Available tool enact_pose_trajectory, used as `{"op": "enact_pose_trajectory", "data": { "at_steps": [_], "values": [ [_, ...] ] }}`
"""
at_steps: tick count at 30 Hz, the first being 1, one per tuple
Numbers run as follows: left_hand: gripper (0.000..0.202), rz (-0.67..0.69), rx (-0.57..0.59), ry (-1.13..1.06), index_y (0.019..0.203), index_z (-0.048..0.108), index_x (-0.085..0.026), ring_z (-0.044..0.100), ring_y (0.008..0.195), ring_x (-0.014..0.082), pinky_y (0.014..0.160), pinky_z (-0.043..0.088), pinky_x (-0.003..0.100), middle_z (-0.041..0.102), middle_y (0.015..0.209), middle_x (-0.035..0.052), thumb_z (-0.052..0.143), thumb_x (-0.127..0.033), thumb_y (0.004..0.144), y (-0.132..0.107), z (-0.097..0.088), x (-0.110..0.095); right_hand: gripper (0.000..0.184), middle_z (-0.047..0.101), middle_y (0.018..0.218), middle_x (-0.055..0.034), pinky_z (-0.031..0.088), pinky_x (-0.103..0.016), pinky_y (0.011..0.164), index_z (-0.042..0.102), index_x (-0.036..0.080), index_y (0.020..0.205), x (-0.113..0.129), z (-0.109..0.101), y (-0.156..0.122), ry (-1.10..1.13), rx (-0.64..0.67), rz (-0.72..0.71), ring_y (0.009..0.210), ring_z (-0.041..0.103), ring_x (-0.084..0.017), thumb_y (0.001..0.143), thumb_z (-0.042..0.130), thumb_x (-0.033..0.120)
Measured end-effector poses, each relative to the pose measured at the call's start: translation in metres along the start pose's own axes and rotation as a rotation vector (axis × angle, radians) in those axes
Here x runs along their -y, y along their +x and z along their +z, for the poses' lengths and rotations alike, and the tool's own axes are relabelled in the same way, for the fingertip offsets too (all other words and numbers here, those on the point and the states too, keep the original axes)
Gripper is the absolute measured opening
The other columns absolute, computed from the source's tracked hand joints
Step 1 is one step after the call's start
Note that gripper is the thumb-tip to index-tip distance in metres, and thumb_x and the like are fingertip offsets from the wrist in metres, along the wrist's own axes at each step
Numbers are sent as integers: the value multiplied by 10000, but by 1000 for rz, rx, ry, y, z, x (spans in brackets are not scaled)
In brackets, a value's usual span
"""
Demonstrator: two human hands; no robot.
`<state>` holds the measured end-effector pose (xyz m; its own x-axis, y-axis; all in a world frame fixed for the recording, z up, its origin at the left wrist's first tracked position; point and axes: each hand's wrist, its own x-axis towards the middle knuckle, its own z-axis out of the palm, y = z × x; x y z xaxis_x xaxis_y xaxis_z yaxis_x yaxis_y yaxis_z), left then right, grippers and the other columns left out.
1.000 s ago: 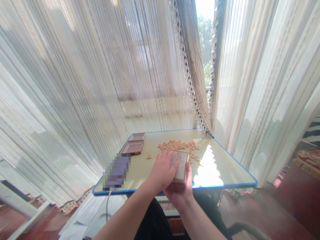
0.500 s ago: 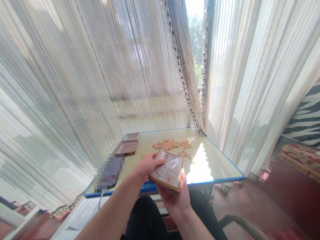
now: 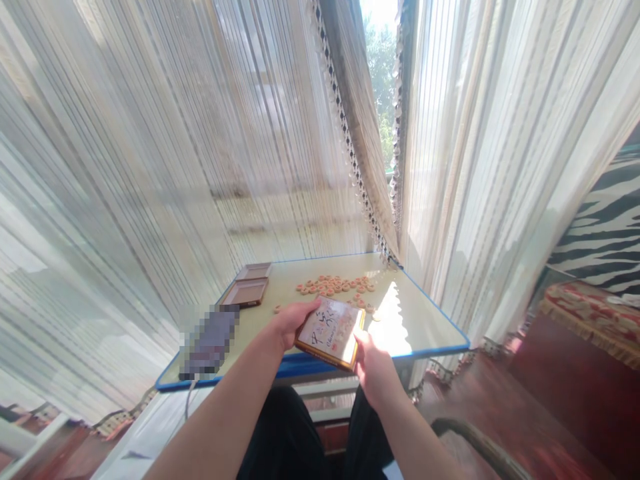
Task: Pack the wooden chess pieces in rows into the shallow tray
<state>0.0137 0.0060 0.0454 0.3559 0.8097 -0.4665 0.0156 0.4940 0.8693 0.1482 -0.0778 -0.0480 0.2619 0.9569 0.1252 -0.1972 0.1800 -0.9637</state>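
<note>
A flat Chinese chess box (image 3: 331, 330) with a pale printed lid and gold-brown edges is held tilted above the table's near edge. My left hand (image 3: 291, 323) grips its left side, with the fingers partly hidden behind it. At the right edge, my right hand (image 3: 373, 363) pinches the box, thumb on top. Beyond the box, many round wooden chess pieces (image 3: 335, 285) lie scattered in a loose cluster on the table (image 3: 425, 327). One single piece (image 3: 278, 309) rests near my left hand.
An opened brown box (image 3: 250, 292) lies at the table's back left. Nearer stands a pixelated dark device (image 3: 210, 343) with a cable. String curtains (image 3: 280, 167) hang behind the table. To the right is a red cloth-covered piece of furniture (image 3: 575, 360).
My right hand has shifted from beneath the box to its right edge. The box has turned slightly, and the whole view has swung a little to the right.
</note>
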Motion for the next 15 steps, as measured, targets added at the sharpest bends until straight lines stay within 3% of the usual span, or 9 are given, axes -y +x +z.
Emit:
{"op": "enact_pose_trajectory", "data": {
  "at_steps": [3, 6, 9, 15],
  "values": [
    [257, -34, 58, -36, 888, 586, -97, 657, 644, 188, 597, 544, 312, 689, 753, 94, 506, -336, 834, 6, 1, 1, 254, 658, 823, -21, 506, -285, 676, 584, 252, 1003, 2, -7, 1, 110, 25, 101, 846, 611, -198, 758, 527, 293],
    [251, 46, 59, -17, 892, 590, -87, 644, 604, 172, 574, 534, 290, 682, 727, 87, 543, -322, 818, 11, 6, 1, 287, 658, 844, -27, 515, -312, 669, 575, 257, 1027, 12, -12, 4, 275, 27, 174, 862, 605, -216, 744, 535, 288],
    [278, 125, 70, 43, 879, 607, -72, 634, 595, 164, 565, 519, 264, 674, 707, 93, 579, -335, 794, 12, 13, -1, 312, 659, 843, -40, 520, -330, 666, 579, 248, 1044, 23, -18, 7, 378, -22, 169, 859, 604, -229, 736, 531, 269],
    [250, 90, 169, 138, 854, 639, -68, 615, 609, 143, 556, 496, 233, 672, 712, 76, 585, -301, 781, 16, 28, -3, 328, 660, 872, -55, 516, -338, 688, 571, 231, 1047, 39, -35, 12, 416, -103, 133, 865, 602, -225, 720, 557, 248]
  ]
}}
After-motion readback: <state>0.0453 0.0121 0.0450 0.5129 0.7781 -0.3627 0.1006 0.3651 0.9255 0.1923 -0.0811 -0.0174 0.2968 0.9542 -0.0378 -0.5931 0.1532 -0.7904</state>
